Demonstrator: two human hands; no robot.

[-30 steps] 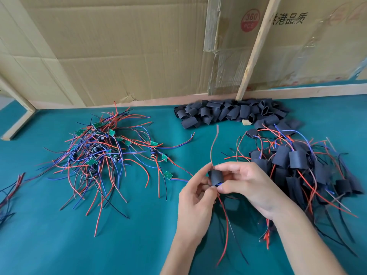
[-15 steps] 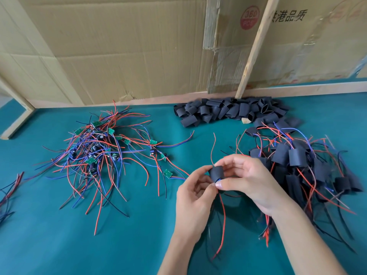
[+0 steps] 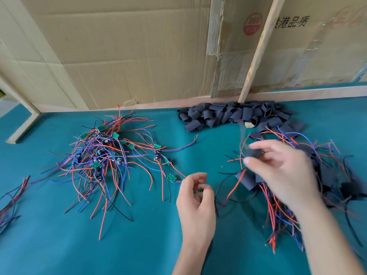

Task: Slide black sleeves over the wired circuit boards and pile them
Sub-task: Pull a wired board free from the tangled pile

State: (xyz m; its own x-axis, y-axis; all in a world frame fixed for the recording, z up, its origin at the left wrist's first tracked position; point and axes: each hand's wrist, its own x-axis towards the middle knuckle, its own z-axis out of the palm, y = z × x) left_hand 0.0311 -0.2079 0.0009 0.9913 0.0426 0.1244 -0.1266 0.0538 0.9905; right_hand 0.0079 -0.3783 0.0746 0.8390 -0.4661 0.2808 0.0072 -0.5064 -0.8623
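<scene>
Holding: the right hand (image 3: 278,171), blurred, pinches a sleeved circuit board (image 3: 252,152) between thumb and fingertips, above the inner edge of the finished pile; its red and dark leads arc out to the left of the hand.
Right-hand fingers: the thumb lies below the black sleeve and the forefinger above it, close together on the piece; the other fingers spread loosely to the right.
Left hand (image 3: 195,199): raised over the teal mat (image 3: 139,245), fingers loosely curled with a narrow gap between thumb and forefinger; nothing is visibly held.
Gap between hands: they are apart, the left one lower and nearer the camera.
Finished pile (image 3: 321,175): sleeved boards with red, blue and black leads lie heaped on the right side of the mat, partly under the right wrist.
Flat sleeve piece (image 3: 246,180): one sleeved board lies at the near-left edge of that pile, just below the right thumb.
Empty sleeves (image 3: 234,115): a heap of short black tubes sits at the back of the mat, against the wooden rail (image 3: 297,94).
Bare boards (image 3: 103,155): a tangle of small green circuit boards with red, blue and black wires lies on the left, well apart from the finished pile.
Nearest bare board (image 3: 171,178): a green board lies at the tangle's right fringe, just beside the left hand's fingertips.
Stray wires (image 3: 12,201): a small bundle lies at the far left edge.
Backdrop: cardboard sheets (image 3: 129,52) stand behind the rail, with a wooden slat (image 3: 258,48) leaning across them.
</scene>
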